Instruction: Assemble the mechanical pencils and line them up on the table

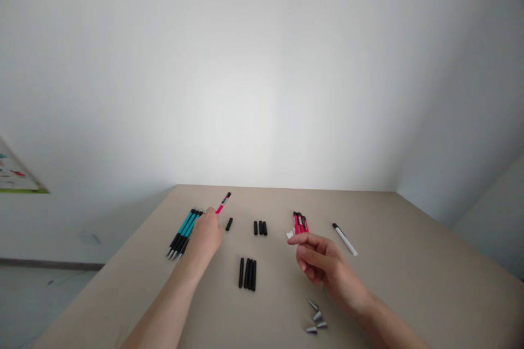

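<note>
- Beige flat tabletop (280,305): smooth, matt finish.
- White plain wall (262,92): smooth, matt, painted look.
- Silver conical tips (317,316): metallic, bright highlights, shiny finish.
- Long black cylindrical sleeves (250,275): matt, rubber-like.
- Short black cylindrical pieces (261,227): dark, low-sheen, plastic or rubber; material not distinguishable.
- Single pink cylindrical pen with black end (222,205): smooth, plastic-like.
- Grouped pink cylindrical barrels with black ends (301,222): smooth, plastic-like.
- White slender barrel with black end (346,240): smooth, plastic-like.
- Teal-and-black slender pens (186,224): plastic-like barrels, silver metallic points.
</note>
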`<state>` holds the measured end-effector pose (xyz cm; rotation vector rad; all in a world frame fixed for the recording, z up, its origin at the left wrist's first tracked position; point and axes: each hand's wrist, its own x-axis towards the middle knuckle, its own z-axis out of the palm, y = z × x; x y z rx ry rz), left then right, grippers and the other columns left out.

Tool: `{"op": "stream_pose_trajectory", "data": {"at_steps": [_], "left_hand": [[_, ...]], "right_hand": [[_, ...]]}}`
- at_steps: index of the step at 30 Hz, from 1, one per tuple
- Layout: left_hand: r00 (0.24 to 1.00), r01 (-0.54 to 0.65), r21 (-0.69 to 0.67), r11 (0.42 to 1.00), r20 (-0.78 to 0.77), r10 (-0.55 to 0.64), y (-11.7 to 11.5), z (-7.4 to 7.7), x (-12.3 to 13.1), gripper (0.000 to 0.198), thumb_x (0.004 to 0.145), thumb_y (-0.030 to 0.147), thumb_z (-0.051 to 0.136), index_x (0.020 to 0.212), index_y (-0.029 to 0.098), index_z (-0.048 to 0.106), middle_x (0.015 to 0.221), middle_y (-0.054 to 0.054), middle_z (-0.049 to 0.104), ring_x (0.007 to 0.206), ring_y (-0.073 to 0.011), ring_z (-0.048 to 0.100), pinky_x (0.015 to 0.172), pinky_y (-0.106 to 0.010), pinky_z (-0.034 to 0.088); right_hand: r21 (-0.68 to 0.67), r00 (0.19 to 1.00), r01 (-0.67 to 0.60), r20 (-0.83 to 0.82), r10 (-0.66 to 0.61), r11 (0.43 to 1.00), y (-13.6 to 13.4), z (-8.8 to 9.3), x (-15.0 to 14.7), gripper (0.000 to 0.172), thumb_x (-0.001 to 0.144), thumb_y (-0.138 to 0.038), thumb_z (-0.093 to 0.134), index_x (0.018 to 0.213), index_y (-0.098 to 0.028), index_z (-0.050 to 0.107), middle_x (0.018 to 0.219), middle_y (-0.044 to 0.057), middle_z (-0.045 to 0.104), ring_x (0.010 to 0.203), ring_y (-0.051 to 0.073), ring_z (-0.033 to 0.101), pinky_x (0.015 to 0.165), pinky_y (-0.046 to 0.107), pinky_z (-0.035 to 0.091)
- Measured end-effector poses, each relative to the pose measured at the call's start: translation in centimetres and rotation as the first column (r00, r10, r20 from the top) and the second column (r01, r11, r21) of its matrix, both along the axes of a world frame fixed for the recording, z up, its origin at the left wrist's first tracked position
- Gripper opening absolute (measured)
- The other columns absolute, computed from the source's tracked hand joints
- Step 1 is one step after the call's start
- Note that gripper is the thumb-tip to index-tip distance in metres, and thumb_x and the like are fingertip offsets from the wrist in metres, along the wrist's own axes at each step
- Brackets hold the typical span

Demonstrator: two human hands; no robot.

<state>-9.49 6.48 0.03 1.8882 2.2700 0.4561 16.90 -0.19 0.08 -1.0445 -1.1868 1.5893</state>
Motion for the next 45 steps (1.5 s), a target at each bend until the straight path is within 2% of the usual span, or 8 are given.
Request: {"op": "stream_pose_trajectory", "data": {"at_steps": [7,14,19,26,35,45], "left_hand": [[0.996,-0.017,-0.109,0.994,-0.092,0.007,-1.2,0.5,-0.6,0.017,0.079,0.015,0.051,0.081,0.014,0.068,0.085,-0.018,0.071,0.087,-0.0290,0.066,0.072,-0.032,0.046],[0.988,0.002,-0.163,0.987,-0.153,-0.027,-1.5,0.7,-0.6,0.024,0.081,0.026,0.051,0.089,0.011,0.068,0.091,-0.022,0.070,0.090,-0.0335,0.066,0.071,-0.038,0.048],[0.985,-0.029,-0.180,0.983,-0.171,-0.002,-1.3,0.7,-0.8,0.024,0.080,0.020,0.049,0.092,0.011,0.068,0.092,-0.022,0.070,0.089,-0.0330,0.066,0.070,-0.038,0.049],[0.977,-0.154,-0.183,0.971,-0.177,0.122,-1.2,1.0,-2.0,0.027,0.078,0.022,0.049,0.095,0.013,0.068,0.094,-0.023,0.070,0.087,-0.0352,0.067,0.066,-0.039,0.049],[0.974,-0.179,-0.159,0.971,-0.170,0.152,-0.8,1.0,-2.3,0.029,0.078,0.027,0.051,0.098,0.015,0.067,0.097,-0.022,0.069,0.090,-0.0349,0.066,0.067,-0.038,0.048],[0.966,-0.215,-0.149,0.965,-0.177,0.187,-0.2,0.6,-2.6,0.030,0.078,0.020,0.046,0.099,0.013,0.067,0.095,-0.022,0.070,0.087,-0.0333,0.067,0.065,-0.036,0.049]], "right_hand": [[0.001,1.000,-0.020,0.024,0.020,1.000,0.0,-0.1,0.1,0.031,0.073,-0.038,0.069,0.093,-0.015,0.066,0.057,-0.003,0.053,0.043,0.005,0.036,0.040,0.020,0.022],[-0.012,0.999,-0.020,0.042,0.020,1.000,0.0,0.1,-0.1,0.032,0.071,-0.039,0.070,0.091,-0.014,0.066,0.057,-0.003,0.053,0.044,0.005,0.037,0.041,0.020,0.022],[0.002,0.999,-0.031,0.039,0.031,1.000,0.1,-0.2,0.1,0.030,0.073,-0.038,0.069,0.092,-0.015,0.066,0.057,-0.003,0.053,0.044,0.005,0.037,0.041,0.020,0.022],[0.002,0.998,-0.035,0.047,0.034,0.999,0.0,0.0,0.1,0.032,0.072,-0.039,0.070,0.091,-0.015,0.067,0.057,-0.003,0.053,0.043,0.006,0.036,0.041,0.021,0.022],[0.016,0.998,-0.048,0.045,0.047,0.999,0.1,-0.4,0.3,0.030,0.073,-0.037,0.069,0.092,-0.014,0.066,0.058,-0.003,0.054,0.044,0.006,0.037,0.041,0.020,0.022],[0.013,0.997,-0.053,0.057,0.052,0.999,0.1,-0.6,0.3,0.030,0.074,-0.037,0.068,0.093,-0.014,0.066,0.058,-0.003,0.054,0.045,0.006,0.038,0.041,0.020,0.023]]}}
